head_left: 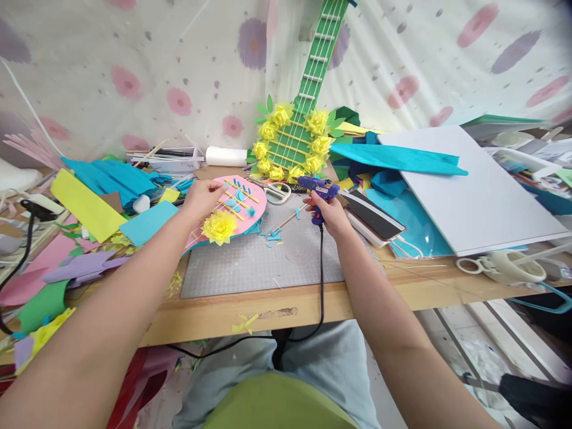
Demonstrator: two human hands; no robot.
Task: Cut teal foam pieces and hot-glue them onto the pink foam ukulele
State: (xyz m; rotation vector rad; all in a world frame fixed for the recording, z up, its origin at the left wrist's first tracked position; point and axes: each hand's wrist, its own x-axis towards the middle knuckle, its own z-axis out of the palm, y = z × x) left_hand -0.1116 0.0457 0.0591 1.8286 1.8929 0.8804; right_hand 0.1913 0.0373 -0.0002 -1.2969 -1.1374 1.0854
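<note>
Evidently the right hand [330, 210] has its fingers wrapped round the grip of a purple glue gun [320, 186], held up off the grey cutting mat [263, 268], probably so that a hot nozzle stays off the scraps there. Its black cord [322, 268] drops over the table's front edge, which keeps it away from the pink paper guitar [246, 221] lying face up on the mat's left part. Well apart from the gun, the left hand [203, 199] is over the guitar's far left side, fingertips drawn together; I can't tell whether they pinch anything. A yellow paper flower [218, 227] sits just beside that wrist. Behind, a green guitar [290, 143] (rather splendid, ringed with yellow blooms) leans upright against the curtain [192, 65], presumably to save table space.
</note>
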